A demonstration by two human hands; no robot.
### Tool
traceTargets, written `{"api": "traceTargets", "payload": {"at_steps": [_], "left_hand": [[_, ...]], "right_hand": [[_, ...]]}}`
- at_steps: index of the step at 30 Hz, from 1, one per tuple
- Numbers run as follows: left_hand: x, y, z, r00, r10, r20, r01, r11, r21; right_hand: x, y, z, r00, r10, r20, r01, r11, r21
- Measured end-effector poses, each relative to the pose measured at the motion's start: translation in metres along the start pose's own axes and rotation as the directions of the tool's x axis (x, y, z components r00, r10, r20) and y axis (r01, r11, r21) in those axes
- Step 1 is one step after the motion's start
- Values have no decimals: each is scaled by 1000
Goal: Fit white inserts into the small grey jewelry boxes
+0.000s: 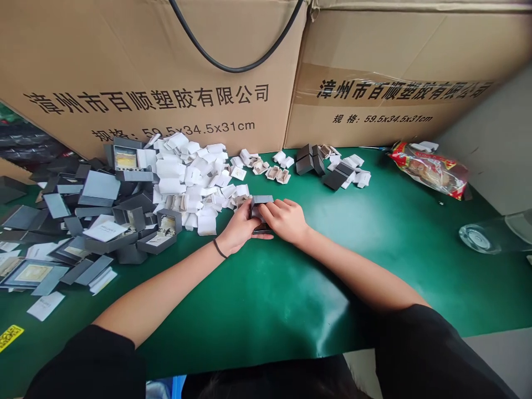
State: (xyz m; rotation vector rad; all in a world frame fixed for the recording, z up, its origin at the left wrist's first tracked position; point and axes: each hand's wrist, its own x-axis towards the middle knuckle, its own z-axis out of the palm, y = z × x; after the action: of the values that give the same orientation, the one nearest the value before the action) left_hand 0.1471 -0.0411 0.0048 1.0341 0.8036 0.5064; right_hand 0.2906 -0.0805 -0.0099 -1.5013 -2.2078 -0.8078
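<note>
Head view: small grey box [261, 206] at mid-counter, clasped between both hands. Left hand [240, 226] in a closed grip on its left side, right hand [286, 219] in a closed grip over its right side and top. Just left, touching a heap of white inserts [191, 174]; farther left, piled grey boxes [100, 205]. Open green counter [374, 244] near and right. Cardboard cartons [158, 72] along far edge; glass jar [494, 233] at right edge.
</note>
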Motion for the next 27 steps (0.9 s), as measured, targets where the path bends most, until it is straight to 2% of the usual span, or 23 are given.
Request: {"api": "traceTargets", "payload": {"at_steps": [3,6,11,18,20,23,27], "left_hand": [[0,0,-3,1000,-13,27,14,1000,-14],[0,-2,-7,999,-12,47,15,998,-61],[-1,-3,-11,998,-4,69,9,997,-73],[-2,-3,-11,993,13,116,-3,996,-84],[-1,-3,-13,990,13,144,1,995,-95],[-1,-3,-16,982,25,187,-1,992,-129],[-2,-6,-18,974,73,214,-33,982,-184]], "right_hand": [[-3,1,-4,1000,-18,7,18,1000,24],[-10,4,-6,997,-32,63,26,995,92],[-19,7,-3,980,14,200,-52,981,188],[-17,6,-5,925,41,377,-129,968,214],[-16,5,-6,917,64,394,-156,966,207],[-18,8,-3,945,65,320,-142,965,223],[-26,18,5,996,-27,79,0,948,317]]}}
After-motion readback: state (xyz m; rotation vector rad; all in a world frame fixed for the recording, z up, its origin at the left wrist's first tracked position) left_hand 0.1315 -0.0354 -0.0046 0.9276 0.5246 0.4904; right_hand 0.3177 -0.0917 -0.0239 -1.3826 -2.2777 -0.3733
